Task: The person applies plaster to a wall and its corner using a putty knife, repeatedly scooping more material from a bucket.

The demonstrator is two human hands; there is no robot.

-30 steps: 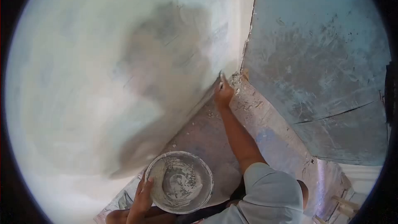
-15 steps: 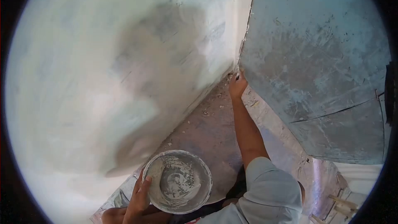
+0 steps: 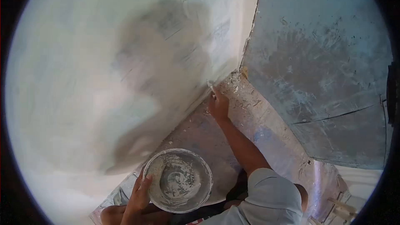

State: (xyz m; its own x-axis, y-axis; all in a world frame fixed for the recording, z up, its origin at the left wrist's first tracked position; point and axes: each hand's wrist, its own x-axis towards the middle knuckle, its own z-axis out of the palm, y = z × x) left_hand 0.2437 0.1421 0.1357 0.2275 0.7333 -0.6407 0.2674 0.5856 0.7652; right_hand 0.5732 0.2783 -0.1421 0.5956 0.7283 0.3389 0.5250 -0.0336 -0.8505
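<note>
My left hand (image 3: 140, 195) grips the left rim of a round grey bowl (image 3: 207, 183), which tilts toward me above my lap. White putty (image 3: 156, 177) is thick along the bowl's left inside, and smears streak its bottom. Closed around a small putty knife (image 3: 211, 85), my right hand (image 3: 219, 105) is at the foot of the pale wall (image 3: 83, 79), left of the corner. The knife's whitish tip is at the wall surface; the fingers mostly hide its handle.
A grey-blue panel or wall (image 3: 316, 66) stands on the right, cracked near its lower part. Debris crumbs (image 3: 237, 87) lie on the stained floor (image 3: 196, 135) by the corner. Pieces of wood (image 3: 343, 209) lie at the lower right. My shadow falls on the pale wall.
My right hand has moved left and down from the corner to the base of the pale wall, still holding the knife. The bowl and left hand have barely moved.
</note>
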